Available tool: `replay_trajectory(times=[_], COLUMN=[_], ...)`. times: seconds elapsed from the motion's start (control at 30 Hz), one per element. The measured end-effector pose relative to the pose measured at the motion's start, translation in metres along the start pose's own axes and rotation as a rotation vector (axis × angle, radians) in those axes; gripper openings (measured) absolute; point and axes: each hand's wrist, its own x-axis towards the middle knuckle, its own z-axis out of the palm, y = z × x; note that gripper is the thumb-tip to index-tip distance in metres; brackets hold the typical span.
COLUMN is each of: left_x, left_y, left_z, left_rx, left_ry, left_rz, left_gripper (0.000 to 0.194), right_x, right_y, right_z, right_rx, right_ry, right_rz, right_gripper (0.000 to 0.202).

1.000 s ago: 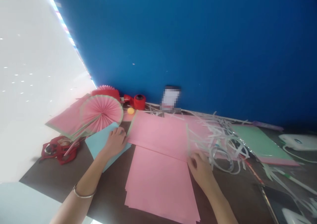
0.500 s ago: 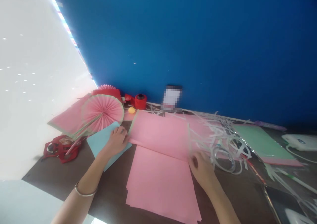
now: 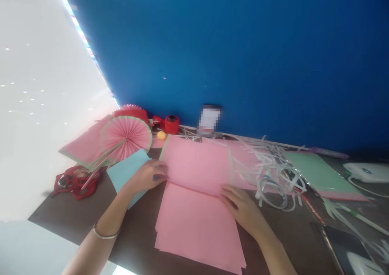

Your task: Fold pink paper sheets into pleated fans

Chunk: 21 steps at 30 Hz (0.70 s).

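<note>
Pink sheet (image 3: pixel 196 163) is laid partly over a paper stack (image 3: pixel 199 234) on the surface (image 3: pixel 291 234), appearing longer left to right, its sides edged pale green. Its near edge is touched by fingers of left hand (image 3: pixel 148 174) and right hand (image 3: pixel 243 208), shifted inward since earlier; whether gripped cannot be told.

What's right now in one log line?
left hand: at near left corner, green-edged pink paper sheet | right hand: at its near edge | nearer: flat pink paper stack | to left: flat pale-blue paper
</note>
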Motion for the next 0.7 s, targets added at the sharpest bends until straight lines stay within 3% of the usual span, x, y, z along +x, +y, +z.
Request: replay_trajectory(times=[0.17,0.37,0.7], left_x=[-0.001,-0.001,0.002], left_y=[-0.002,0.002,0.006], left_z=[0.001,-0.001,0.001], left_rx=[0.001,-0.008,-0.056], left_ry=[0.025,0.003,-0.027], left_rz=[0.017,-0.008,-0.003], left_gripper=[0.017,0.017,0.019], right_x=[0.0,0.006,0.01], right_y=[0.004,-0.008,-0.014], right_z=[0.001,0.004,0.007], right_rx=[0.007,-0.048,-0.059], right_ry=[0.007,0.049,0.017], right_rz=[0.004,-0.058,-0.059], right_gripper=[0.022,0.019,0.021])
